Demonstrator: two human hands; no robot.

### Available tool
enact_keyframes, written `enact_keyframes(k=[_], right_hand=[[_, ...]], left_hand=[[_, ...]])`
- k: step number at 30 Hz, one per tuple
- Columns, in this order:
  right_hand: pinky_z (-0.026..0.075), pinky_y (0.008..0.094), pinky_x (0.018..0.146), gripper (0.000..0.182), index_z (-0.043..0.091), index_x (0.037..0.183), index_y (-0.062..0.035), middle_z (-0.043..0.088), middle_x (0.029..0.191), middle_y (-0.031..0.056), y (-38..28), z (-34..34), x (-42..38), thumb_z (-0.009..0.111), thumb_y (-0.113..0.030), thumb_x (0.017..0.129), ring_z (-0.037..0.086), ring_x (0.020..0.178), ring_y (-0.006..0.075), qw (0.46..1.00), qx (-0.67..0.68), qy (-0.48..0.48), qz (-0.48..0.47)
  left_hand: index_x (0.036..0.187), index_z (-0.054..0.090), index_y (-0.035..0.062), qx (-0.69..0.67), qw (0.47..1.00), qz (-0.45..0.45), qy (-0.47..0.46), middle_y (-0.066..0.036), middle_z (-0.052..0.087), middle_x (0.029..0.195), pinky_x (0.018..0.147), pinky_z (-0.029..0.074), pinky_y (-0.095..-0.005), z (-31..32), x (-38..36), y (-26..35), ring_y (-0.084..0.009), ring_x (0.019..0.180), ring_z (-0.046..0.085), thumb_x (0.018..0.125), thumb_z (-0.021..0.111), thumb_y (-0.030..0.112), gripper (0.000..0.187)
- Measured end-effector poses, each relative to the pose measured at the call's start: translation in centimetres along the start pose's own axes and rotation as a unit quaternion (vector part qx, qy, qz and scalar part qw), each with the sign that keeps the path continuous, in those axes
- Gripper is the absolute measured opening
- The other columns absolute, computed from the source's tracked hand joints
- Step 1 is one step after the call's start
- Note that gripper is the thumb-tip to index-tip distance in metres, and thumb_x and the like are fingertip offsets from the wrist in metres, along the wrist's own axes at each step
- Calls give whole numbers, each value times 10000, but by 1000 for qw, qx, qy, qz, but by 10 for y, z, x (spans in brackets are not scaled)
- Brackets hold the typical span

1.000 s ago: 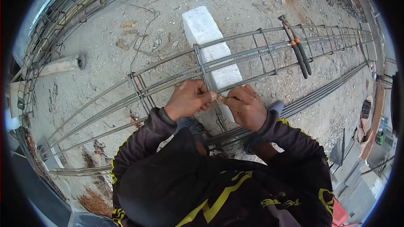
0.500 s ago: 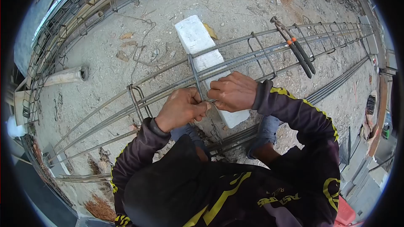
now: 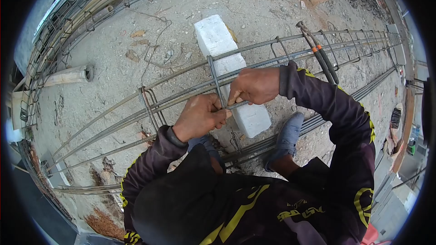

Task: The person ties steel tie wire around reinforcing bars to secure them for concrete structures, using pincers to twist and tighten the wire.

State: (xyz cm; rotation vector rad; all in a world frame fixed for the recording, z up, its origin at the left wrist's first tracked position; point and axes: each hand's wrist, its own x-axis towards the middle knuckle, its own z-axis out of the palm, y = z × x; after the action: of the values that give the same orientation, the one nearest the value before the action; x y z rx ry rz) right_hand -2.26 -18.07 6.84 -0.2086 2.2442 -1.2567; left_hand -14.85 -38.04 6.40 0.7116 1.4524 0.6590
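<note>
Long steel bars and bent stirrups form a rebar cage (image 3: 181,94) that crosses a white block (image 3: 217,41). Over the block, my left hand (image 3: 200,117) is closed at the lower corner of a stirrup (image 3: 213,75), its thumb and fingertips pinching where bar and stirrup meet. Just right of it, my right hand (image 3: 255,86) is closed with its knuckles up, beside the same stirrup and above the near bar. Whatever lies between its fingers is too small to make out. Pliers with black and orange handles (image 3: 323,59) hang across the cage at the right.
More rebar cages (image 3: 68,29) lie along the far left edge. A pipe (image 3: 68,76) rests on the sandy ground at left. Loose bars (image 3: 313,121) run behind my feet (image 3: 288,136). A wire coil (image 3: 396,117) lies at far right.
My right hand has lifted slightly up and right, away from the left hand's fingertips, uncovering part of the near bar. My left hand stays pinched at the corner. The view has shifted slightly.
</note>
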Motion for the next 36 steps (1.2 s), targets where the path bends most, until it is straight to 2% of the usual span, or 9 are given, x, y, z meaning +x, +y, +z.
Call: enact_keyframes(k=[5,6,9,15,18,24,27,33,36], right_hand=[[522,416,723,238,722,961,12,696,794,188,8,-13,25,583,-20,771,684,797,331,997,1,-65,-31],[496,449,701,218,719,923,-15,676,788,191,5,-15,33,593,-50,749,648,776,385,992,-38,-119,6],[481,463,668,163,709,845,-28,649,759,203,-7,-17,41,608,-90,734,613,747,416,982,-130,-137,-13],[481,494,618,118,694,731,-35,611,663,213,-11,-8,31,635,-137,723,604,667,431,994,-108,-1,28],[488,497,612,97,703,732,-44,597,637,220,-8,12,30,649,-125,726,610,653,430,989,-104,102,30],[504,490,691,98,691,821,-28,666,814,189,-19,32,19,637,-97,780,647,790,404,971,-106,191,95],[501,480,735,113,674,876,-24,666,902,174,-27,41,13,620,-99,810,642,861,398,967,-96,210,104],[503,506,737,155,638,938,-12,659,898,186,-46,70,-5,613,-88,806,651,847,409,943,21,300,143],[503,500,664,168,625,962,-19,635,888,161,-55,98,-7,626,-69,801,656,783,392,916,-22,367,159]], left_hand=[[857,598,-26,29,999,-12,8,-102,680,702,524,513,-260,1,1,2,-127,612,668,912,710,194,253],[859,600,-28,37,999,-13,9,-103,680,701,523,513,-262,1,1,1,-126,611,668,910,712,191,251],[861,604,-30,26,1000,-14,8,-100,677,694,523,512,-267,0,-2,7,-123,612,664,905,719,184,247],[816,600,-32,31,999,6,28,-96,663,678,519,508,-275,2,-4,6,-121,601,650,891,735,169,253],[893,568,-38,15,999,-9,30,-105,661,689,525,513,-287,4,0,0,-133,601,648,879,742,137,247],[1061,463,-26,-36,998,11,54,-129,659,720,535,517,-302,8,2,-7,-158,608,645,854,750,73,368],[1049,475,-25,-56,997,5,56,-130,662,723,541,518,-302,7,0,-2,-161,612,648,854,748,67,347],[1064,515,-17,-69,998,-13,6,-119,686,773,581,534,-279,1,1,-4,-154,656,670,899,709,109,284],[1067,562,-9,-114,992,-16,-42,-105,700,843,618,552,-267,-5,9,-21,-150,701,683,949,665,191,254]])
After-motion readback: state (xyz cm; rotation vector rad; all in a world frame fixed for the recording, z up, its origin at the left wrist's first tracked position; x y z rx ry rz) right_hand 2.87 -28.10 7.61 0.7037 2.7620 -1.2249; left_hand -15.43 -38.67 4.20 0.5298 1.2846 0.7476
